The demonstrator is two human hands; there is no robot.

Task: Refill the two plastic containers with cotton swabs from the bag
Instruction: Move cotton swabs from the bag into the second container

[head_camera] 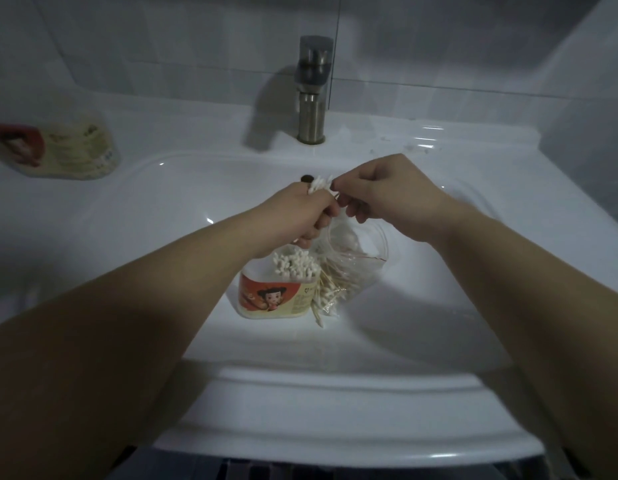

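Head view, looking down into a white bathroom sink [474, 237] with a steel faucet [312, 91] at the back.

Two bare forearms are reaching in over the basin. The left grip [300, 216] is curling round a bundle of cotton swabs [318, 185], whose white tips are poking up past the knuckles. The right grip [387, 195] is meeting it from the other side. Its thumb and forefinger appear to be pinching the tips of that same bundle, while the other fingers are hanging loosely curled.

Directly below the hands, a clear plastic container [276, 296] with a red cartoon label is standing upright on the basin floor. Swab heads are crowding its open top. A clear plastic bag [356, 258] is lying against its right side with many swabs left inside. Its upper edge is rising toward the hands, but I cannot tell which hand is holding it.

A second container [58, 150] with the same label is sitting well apart on the sink's left ledge. It is too blurred to judge how full it is.

The step in hand looks like squaring up a handful of swabs before loading. The near container seems almost full, so the next move probably calls for lowering the bundle tip-up into whatever gap is left. Otherwise it calls for fetching the far container.
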